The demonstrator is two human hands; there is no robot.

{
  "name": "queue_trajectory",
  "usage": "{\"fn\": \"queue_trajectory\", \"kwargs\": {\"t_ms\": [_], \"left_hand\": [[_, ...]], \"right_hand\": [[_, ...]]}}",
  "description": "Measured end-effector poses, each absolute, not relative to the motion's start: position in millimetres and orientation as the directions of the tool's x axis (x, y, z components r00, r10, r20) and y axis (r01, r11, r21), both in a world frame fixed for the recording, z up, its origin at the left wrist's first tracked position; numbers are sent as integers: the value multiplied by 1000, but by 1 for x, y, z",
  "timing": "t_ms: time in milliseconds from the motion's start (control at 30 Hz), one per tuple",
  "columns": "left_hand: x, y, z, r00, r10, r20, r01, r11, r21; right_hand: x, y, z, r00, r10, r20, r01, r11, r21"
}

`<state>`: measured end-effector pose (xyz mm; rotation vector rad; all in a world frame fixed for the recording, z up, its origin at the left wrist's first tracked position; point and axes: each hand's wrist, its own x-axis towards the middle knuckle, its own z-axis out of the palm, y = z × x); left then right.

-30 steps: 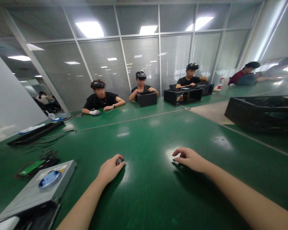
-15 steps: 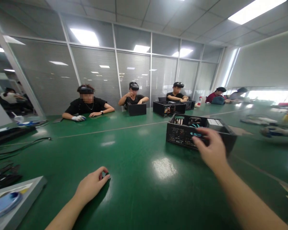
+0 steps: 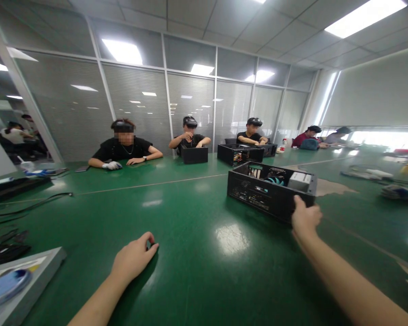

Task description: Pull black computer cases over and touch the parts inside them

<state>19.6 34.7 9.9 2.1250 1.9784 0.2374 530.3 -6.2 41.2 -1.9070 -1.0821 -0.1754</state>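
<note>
hands: 2 | open black cases (image 3: 270, 192): 4 | seated people across table: 5

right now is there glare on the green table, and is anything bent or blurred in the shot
Head view: ceiling lights throw a bright glare patch on the green table between the left hand and the black computer case; the wide lens bows the wall frames; the right hand gripping the case is sharp, the far right edge is smeared.

Green bench (image 3: 197, 271) with gear spread across it.
An open black computer case (image 3: 268, 192) sits right of centre; a grey metal box (image 3: 23, 283) lies at lower left, black cables (image 3: 30, 206) at left, and two more black cases (image 3: 194, 155) (image 3: 240, 154) stand along the far edge.
</note>
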Motion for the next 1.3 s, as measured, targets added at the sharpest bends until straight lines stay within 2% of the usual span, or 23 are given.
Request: {"fn": "queue_trajectory", "kwargs": {"t_ms": [33, 100, 167, 200, 233, 300, 367, 467, 567, 633, 700, 767, 833, 900, 967, 1000, 1067, 1133, 1167, 1200, 1233, 1300], "left_hand": [[19, 35, 10, 70, 997, -42, 961, -57, 269], [18, 36, 9, 72, 996, -52, 960, -55, 274], [17, 35, 9, 93, 994, -56, 954, -72, 290], [16, 34, 8, 102, 993, -57, 952, -81, 295], [16, 34, 8, 109, 992, -56, 951, -88, 296], [15, 33, 8, 105, 993, -58, 955, -85, 285], [16, 33, 7, 89, 994, -56, 961, -70, 269], [18, 34, 8, 80, 995, -53, 963, -63, 261], [19, 36, 9, 66, 996, -52, 957, -49, 287], [17, 38, 8, 51, 997, -55, 940, -29, 341], [14, 41, 7, 44, 999, -28, 890, -26, 454], [13, 43, 7, 30, 999, 21, 781, -37, 623], [16, 43, 10, 11, 998, 70, 593, -62, 803], [23, 41, 18, -9, 993, 114, 361, -103, 927], [34, 36, 29, -45, 987, 155, 155, -146, 977], [40, 32, 35, -64, 985, 162, 72, -157, 985], [49, 23, 48, -78, 990, 116, -68, -122, 990], [52, 16, 59, -88, 996, 13, -166, -27, 986], [52, 13, 64, -102, 994, -28, -190, 9, 982], [50, 11, 67, -120, 992, -51, -198, 27, 980], [47, 11, 69, -129, 990, -52, -200, 25, 979], [41, 12, 70, -112, 994, -17, -211, -7, 977]], "right_hand": [[515, -7, 33, 594, 637, 491, 738, -188, -648], [495, -7, 32, 456, 773, 442, 745, -60, -665], [495, 0, 54, 143, 920, 366, 750, 140, -646], [503, 9, 72, 35, 941, 336, 783, 183, -595], [515, 20, 91, 7, 944, 330, 867, 159, -472], [546, 47, 127, 73, 938, 340, 916, 71, -395], [572, 74, 149, 108, 958, 267, 941, -12, -339], [585, 99, 155, 125, 986, 111, 966, -96, -240], [572, 97, 150, 131, 991, 31, 984, -126, -126], [556, 83, 150, 115, 993, -5, 992, -115, -60], [535, 61, 154, 57, 998, -38, 998, -58, -18], [507, 30, 161, -83, 994, -77, 996, 85, 20], [472, -6, 170, -227, 967, -112, 971, 233, 47], [432, -44, 180, -270, 954, -129, 960, 277, 42], [393, -77, 192, -269, 952, -148, 963, 267, -27], [376, -89, 198, -307, 936, -170, 951, 293, -103], [353, -104, 211, -450, 867, -214, 867, 367, -337], [345, -106, 221, -584, 789, -193, 718, 391, -576], [346, -103, 225, -605, 780, -159, 668, 389, -634], [349, -98, 226, -592, 796, -124, 665, 396, -633], [353, -92, 225, -551, 829, -100, 714, 406, -570], [364, -81, 216, -439, 892, -107, 870, 391, -301]]}}
